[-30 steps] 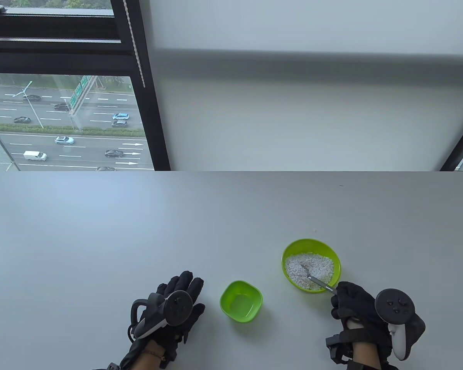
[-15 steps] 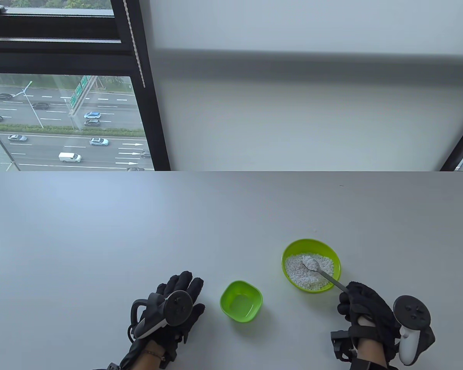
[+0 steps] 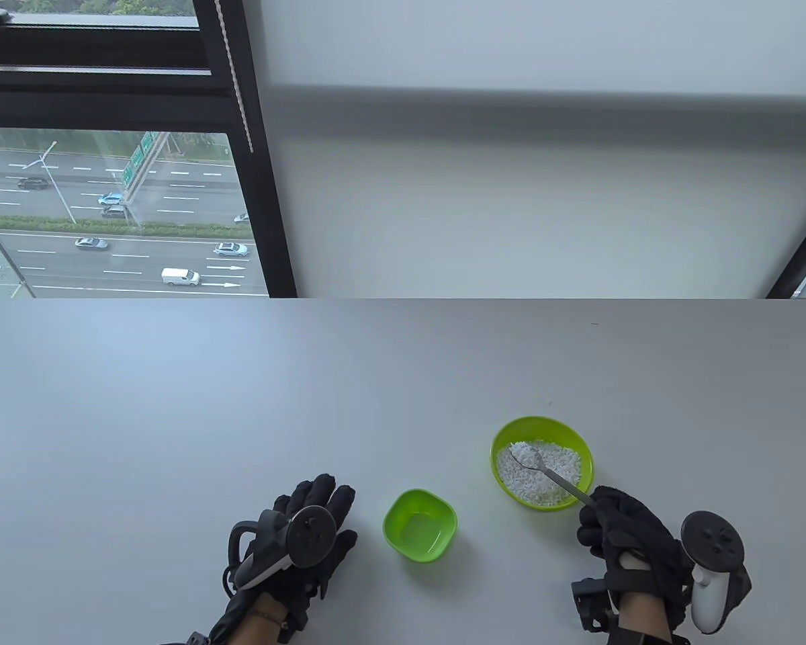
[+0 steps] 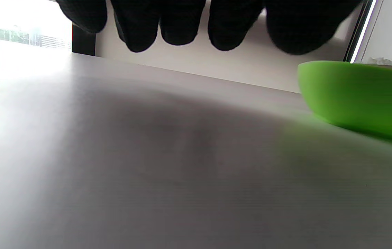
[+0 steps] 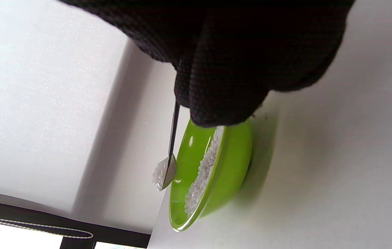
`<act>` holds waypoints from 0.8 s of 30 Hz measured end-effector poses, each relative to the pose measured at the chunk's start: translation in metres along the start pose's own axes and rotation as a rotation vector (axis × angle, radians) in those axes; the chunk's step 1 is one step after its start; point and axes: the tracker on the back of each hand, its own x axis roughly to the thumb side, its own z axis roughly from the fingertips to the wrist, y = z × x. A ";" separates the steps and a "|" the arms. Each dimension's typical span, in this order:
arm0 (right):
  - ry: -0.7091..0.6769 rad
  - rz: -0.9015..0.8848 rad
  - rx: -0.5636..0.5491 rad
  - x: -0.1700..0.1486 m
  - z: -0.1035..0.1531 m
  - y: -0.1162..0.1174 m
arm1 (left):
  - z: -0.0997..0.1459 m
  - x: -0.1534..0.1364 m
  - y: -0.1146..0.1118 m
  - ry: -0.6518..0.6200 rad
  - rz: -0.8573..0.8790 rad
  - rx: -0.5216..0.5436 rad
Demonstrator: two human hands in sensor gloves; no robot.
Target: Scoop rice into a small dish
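- at the lower right of the table view, the right hand (image 3: pixel 628 537) pinches the thin metal handle of the spoon (image 3: pixel 549 476); since a second ago the spoon has gone from buried in the rice (image 3: pixel 544 474) to lifted clear with a heaped load.
- that reads as the scoop finished, with the carry to the small dish (image 3: pixel 420 524) next.
- the round green bowl (image 3: pixel 541 428) is glossy plastic; the rice is white, loose and grainy.
- the small dish, lower centre of the frame, is a squarish, smooth green plastic cup, holding no rice yet.
- at the lower left, the left hand (image 3: pixel 309 531) rests flat on the matte grey worktop (image 3: pixel 242 403), fingers (image 4: pixel 178 24) spread and holding nothing.
- a tilt could spill the heaped grains.
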 end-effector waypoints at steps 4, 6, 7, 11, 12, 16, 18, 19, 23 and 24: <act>-0.053 0.017 0.059 0.011 0.006 0.009 | 0.000 0.000 0.000 -0.002 -0.002 -0.003; -0.082 0.024 0.100 0.016 0.009 0.014 | 0.000 0.001 0.000 -0.003 -0.003 -0.004; -0.088 0.025 0.109 0.017 0.009 0.015 | 0.000 0.001 0.000 -0.003 -0.002 -0.005; -0.128 0.033 0.224 0.025 0.014 0.028 | 0.000 0.001 -0.001 -0.002 -0.001 -0.008; -0.131 0.036 0.257 0.027 0.015 0.033 | 0.000 0.001 -0.001 -0.003 0.000 -0.010; -0.135 0.088 0.335 0.031 0.018 0.047 | 0.000 0.001 -0.001 -0.003 0.000 -0.011; -0.134 0.132 0.359 0.032 0.019 0.054 | 0.000 0.001 -0.001 -0.004 0.001 -0.013; -0.134 0.151 0.369 0.032 0.019 0.057 | 0.000 0.001 -0.001 -0.004 0.001 -0.013; -0.134 0.216 0.392 0.034 0.020 0.065 | -0.001 0.001 -0.001 -0.004 0.000 -0.015; -0.135 0.222 0.393 0.034 0.020 0.066 | -0.001 0.001 -0.001 -0.004 0.000 -0.015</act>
